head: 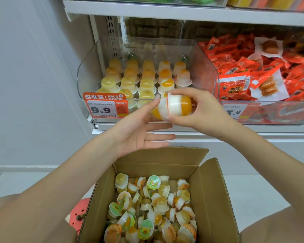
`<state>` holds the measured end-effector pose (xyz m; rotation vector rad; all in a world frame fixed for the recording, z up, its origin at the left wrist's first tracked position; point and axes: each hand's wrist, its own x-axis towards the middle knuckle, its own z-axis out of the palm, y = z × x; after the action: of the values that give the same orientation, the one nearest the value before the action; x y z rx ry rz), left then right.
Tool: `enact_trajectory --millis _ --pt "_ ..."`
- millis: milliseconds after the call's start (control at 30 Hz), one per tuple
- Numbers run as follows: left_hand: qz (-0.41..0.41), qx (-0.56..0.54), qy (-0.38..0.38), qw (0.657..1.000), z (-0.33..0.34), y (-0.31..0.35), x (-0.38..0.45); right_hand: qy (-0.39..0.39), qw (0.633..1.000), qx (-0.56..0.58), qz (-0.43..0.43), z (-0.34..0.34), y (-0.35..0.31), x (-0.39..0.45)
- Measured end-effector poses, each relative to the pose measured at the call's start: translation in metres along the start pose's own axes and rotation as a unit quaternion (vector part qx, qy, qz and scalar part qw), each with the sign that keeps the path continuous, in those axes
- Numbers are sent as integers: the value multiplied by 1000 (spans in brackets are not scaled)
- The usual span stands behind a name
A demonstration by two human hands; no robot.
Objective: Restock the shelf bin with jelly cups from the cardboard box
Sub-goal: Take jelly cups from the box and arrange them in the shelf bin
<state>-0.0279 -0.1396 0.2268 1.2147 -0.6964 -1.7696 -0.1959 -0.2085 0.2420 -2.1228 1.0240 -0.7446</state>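
Observation:
My right hand (198, 111) grips a white-and-orange jelly cup (180, 105) lying on its side, just in front of the clear shelf bin (88, 71). A second cup (159, 112) sits against it, touched by the fingertips of my left hand (139, 132), which is spread palm up below. Rows of upturned jelly cups (146, 76) stand inside the bin. Below my arms, the open cardboard box (212, 199) holds several loose jelly cups (151, 207) in a heap.
A red price tag reading 9.9 (104, 106) hangs on the bin's front. To the right, another clear bin holds red snack packets (253, 72). A white wall stands to the left. A pink object (79, 213) lies left of the box.

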Motion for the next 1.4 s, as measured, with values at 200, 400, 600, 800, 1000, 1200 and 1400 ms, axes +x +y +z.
enact_trajectory --millis 200,400,600,800,1000,1200,1400 --pt "64 276 176 943 -34 20 9 15 940 -339 -27 -67 -12 93" --pt "75 306 155 937 -40 23 16 -183 823 -537 28 -50 18 138" --pt "67 285 158 943 -42 26 22 -228 821 -521 58 -33 33 146" --pt "70 290 152 942 -44 25 23 -231 826 -509 72 -25 50 151" --pt "69 290 160 941 -42 25 25 -220 838 -494 76 -23 53 151" --pt "67 296 159 940 -42 25 24 -213 828 -514 60 -24 54 148" --pt "74 331 160 927 -42 19 23 -55 864 -496 -60 -46 30 106"
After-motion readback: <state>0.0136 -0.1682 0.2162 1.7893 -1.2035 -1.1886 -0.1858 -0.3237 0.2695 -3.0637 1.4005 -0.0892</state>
